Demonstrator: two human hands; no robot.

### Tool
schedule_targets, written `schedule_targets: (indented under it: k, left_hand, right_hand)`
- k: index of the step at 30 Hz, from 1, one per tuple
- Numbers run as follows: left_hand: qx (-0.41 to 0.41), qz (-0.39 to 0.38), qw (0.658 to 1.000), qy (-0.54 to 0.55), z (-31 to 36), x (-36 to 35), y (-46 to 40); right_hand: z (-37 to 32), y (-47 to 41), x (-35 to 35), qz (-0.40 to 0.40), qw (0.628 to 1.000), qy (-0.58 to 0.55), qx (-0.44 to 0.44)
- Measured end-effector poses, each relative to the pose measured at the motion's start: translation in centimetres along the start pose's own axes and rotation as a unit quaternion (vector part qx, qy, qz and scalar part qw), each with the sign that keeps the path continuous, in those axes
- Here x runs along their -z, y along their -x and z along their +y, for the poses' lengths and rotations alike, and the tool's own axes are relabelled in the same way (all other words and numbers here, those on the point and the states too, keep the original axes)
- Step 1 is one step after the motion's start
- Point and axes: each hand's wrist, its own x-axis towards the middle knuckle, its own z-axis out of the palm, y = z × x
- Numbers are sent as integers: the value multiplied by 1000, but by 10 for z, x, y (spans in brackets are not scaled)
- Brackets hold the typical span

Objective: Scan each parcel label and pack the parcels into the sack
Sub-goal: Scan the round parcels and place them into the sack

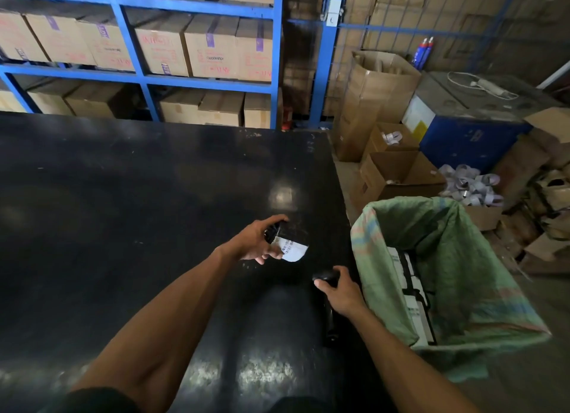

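My left hand (pixel 257 240) grips a small black parcel (pixel 293 232) with a white barcode label (pixel 293 249), held just above the black table (pixel 123 212) near its right side. My right hand (pixel 340 292) is closed around a black handheld scanner (pixel 327 304), its head pointing up toward the label a short way below it. To the right of the table stands an open green woven sack (pixel 456 258). Inside the sack lie several black-and-white parcels (pixel 411 292).
Blue shelving (pixel 197 82) with cardboard boxes runs behind the table. Open cartons (pixel 398 172), a pile of white tape rolls (pixel 472 187) and a blue cabinet (pixel 468 138) crowd the floor at the right, beyond the sack.
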Motion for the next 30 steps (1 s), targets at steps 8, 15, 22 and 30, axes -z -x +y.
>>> schedule_targets:
  k: [8, 15, 22, 30]
  left_hand:
    - [22, 2, 1000, -21, -16, -21, 4]
    - [27, 22, 999, -11, -8, -40, 0]
    - [3, 88, 996, 30, 27, -74, -22]
    - [-106, 154, 975, 117, 130, -195, -98]
  right_hand:
    - [14, 3, -7, -27, 1000, 11, -11]
    - [23, 7, 1, -57, 998, 6, -20]
    - [11, -9, 46, -56, 996, -58, -25]
    - [6, -50, 186, -25, 883, -467, -37]
